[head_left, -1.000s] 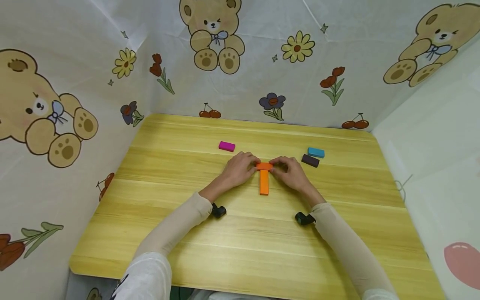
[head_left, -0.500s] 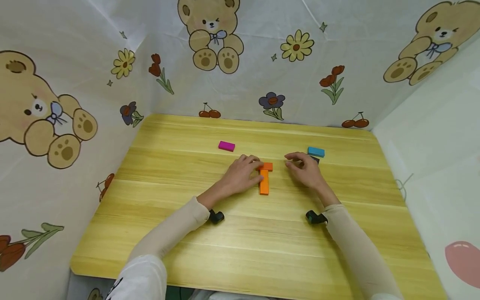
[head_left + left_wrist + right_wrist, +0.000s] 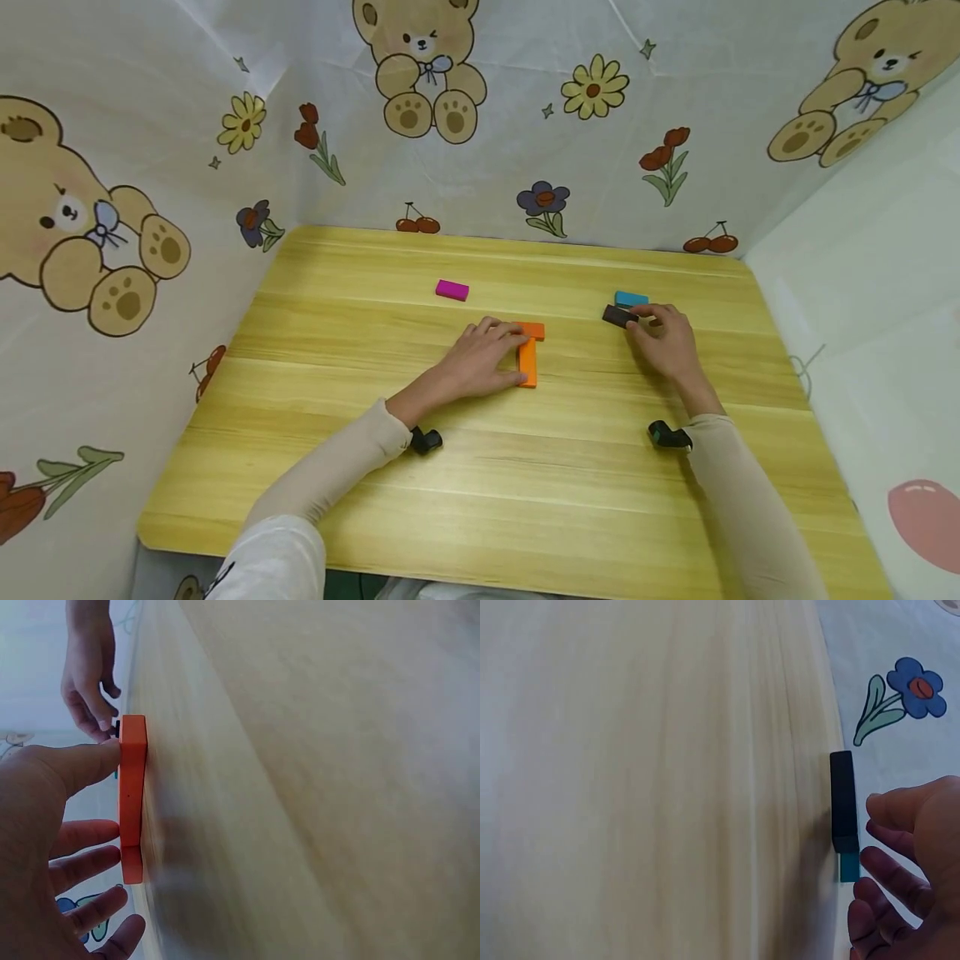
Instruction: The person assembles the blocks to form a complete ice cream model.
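Observation:
Two orange blocks form a T flat on the wooden table: a crossbar block (image 3: 534, 331) at the far end and a stem block (image 3: 528, 358) towards the person. My left hand (image 3: 476, 364) rests its fingertips on them, thumb by the stem's near end, other fingers spread loosely towards the crossbar. To the right, my right hand (image 3: 670, 350) reaches to a dark block (image 3: 617, 317), thumb and index finger at its right end. In the right wrist view a gap shows between thumb and dark block (image 3: 844, 799). A blue block (image 3: 630, 298) lies just behind it.
A magenta block (image 3: 452, 290) lies at the back, left of the T. The wooden table (image 3: 465, 492) ends at a white cloth (image 3: 480, 192) printed with bears and flowers. Black wrist cameras (image 3: 426, 441) sit under both sleeves.
My right hand has let go of the orange crossbar and moved right to the dark block. My left thumb has slid down along the stem; the orange blocks keep their T.

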`<state>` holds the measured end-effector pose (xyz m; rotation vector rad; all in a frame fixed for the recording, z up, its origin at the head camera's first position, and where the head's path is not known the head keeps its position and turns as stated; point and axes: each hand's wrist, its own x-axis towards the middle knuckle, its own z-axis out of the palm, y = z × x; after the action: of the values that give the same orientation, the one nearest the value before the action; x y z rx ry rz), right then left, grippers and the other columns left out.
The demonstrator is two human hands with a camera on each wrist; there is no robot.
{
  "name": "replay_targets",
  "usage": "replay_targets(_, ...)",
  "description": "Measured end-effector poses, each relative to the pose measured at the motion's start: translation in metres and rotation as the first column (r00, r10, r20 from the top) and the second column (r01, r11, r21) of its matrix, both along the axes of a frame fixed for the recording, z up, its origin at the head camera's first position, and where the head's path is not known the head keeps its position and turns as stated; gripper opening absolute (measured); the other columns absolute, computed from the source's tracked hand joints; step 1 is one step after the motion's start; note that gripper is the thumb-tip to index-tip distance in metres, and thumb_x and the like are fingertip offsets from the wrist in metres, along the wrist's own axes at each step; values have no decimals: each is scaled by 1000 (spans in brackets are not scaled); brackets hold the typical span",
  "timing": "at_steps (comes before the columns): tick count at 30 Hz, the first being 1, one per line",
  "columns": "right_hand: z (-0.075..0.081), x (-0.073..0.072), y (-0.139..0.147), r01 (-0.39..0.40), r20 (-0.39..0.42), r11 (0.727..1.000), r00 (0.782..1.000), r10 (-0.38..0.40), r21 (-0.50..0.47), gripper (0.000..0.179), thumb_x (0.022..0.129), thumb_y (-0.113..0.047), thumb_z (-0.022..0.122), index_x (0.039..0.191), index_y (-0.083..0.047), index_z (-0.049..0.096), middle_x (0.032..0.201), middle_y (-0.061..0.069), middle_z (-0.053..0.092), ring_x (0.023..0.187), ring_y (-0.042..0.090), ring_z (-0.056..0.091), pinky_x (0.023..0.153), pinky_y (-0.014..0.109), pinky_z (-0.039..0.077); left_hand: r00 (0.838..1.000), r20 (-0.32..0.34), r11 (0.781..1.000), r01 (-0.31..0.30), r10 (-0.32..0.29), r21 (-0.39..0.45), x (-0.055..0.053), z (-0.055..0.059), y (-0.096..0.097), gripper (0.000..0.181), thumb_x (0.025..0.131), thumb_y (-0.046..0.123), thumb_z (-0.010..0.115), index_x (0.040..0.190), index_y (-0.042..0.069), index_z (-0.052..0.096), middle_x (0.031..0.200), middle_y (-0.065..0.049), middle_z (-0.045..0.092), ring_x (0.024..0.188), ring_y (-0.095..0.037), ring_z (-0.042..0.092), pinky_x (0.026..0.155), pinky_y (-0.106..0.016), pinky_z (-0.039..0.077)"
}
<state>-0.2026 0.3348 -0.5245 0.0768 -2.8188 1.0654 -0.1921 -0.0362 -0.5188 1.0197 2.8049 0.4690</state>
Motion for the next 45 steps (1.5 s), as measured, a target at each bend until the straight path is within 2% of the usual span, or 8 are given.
replay_targets(8, -7, 0, 7, 0, 13, 1000, 1000, 0, -16, 38, 110, -25, 61, 140, -2, 66, 134, 28, 62, 116, 47, 63, 98, 59, 52, 1000, 24, 1000, -8, 8, 6, 2, 1, 0, 73, 102, 62, 64, 164, 26, 48, 169, 4, 46, 152, -28, 40, 121, -54, 40)
replay_targets(18, -10, -3, 2, -8, 14, 1000, 1000, 8, -24, 38, 111, -24, 61, 141, -2, 66, 133, 28, 62, 117, 47, 64, 101, 62, 53, 999, 43, 999, -28, 27, 26, 4, -2, -1, 72, 103, 61, 64, 163, 27, 48, 169, 5, 45, 154, -27, 38, 123, -54, 38)
replay_targets(29, -12, -11, -9, 8, 35, 999, 999, -7, -40, 37, 110, -23, 63, 141, -5, 67, 134, 26, 62, 120, 45, 64, 103, 60, 52, 999, 43, 999, -29, 28, 21, 4, -3, -2, 72, 103, 62, 64, 164, 28, 48, 169, 5, 45, 153, -27, 39, 123, -54, 39)
replay_targets(38, -9, -13, -17, -27, 22, 997, 999, 28, -66, 36, 110, -21, 63, 141, -2, 67, 134, 27, 63, 119, 46, 65, 103, 61, 53, 999, 46, 1000, -21, 20, 22, 5, -1, -3, 71, 104, 62, 62, 164, 27, 47, 171, 4, 44, 154, -28, 39, 123, -54, 39)
replay_targets(45, -12, -18, -24, -22, 49, 997, 998, 26, -78, 36, 110, -23, 63, 142, -6, 67, 138, 24, 64, 122, 44, 64, 105, 60, 51, 999, 48, 999, -22, 20, 35, 5, -3, -3, 70, 104, 61, 62, 164, 27, 48, 171, 5, 44, 153, -28, 40, 122, -54, 39)
